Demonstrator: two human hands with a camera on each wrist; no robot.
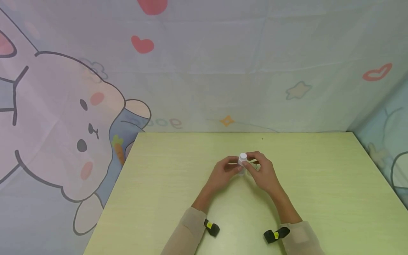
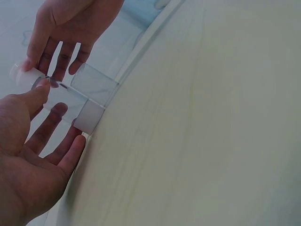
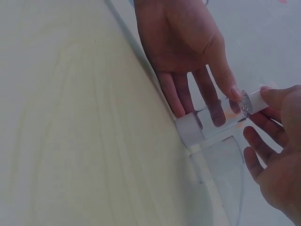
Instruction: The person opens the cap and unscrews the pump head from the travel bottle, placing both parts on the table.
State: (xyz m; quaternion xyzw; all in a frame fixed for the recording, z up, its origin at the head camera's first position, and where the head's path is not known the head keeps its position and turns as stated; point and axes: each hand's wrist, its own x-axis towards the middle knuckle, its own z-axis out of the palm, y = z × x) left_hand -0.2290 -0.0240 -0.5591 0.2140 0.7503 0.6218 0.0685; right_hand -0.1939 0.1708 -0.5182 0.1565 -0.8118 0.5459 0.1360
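A small clear bottle [image 3: 221, 115] stands upright between both hands, its whitish lower band [image 2: 89, 117] right at the tabletop. My left hand [image 1: 220, 174] grips the bottle's body, thumb near the neck and fingers around the far side. At the top, the thumb and fingers of my right hand [image 1: 262, 171] pinch the white cap [image 1: 243, 156]; its other fingers are spread loosely. Beside the bottle, under the right hand, is a clear open cylinder [image 2: 95, 84] like a cover, which no finger grips. In the head view the hands hide much of the bottle.
The pale wooden table [image 1: 172, 170] extends around the hands, with its back edge against a printed cloth [image 1: 204, 71]. A tiny dark speck [image 1: 262, 139] lies near that edge. Black wrist straps [image 1: 211, 227] sit on both sleeves.
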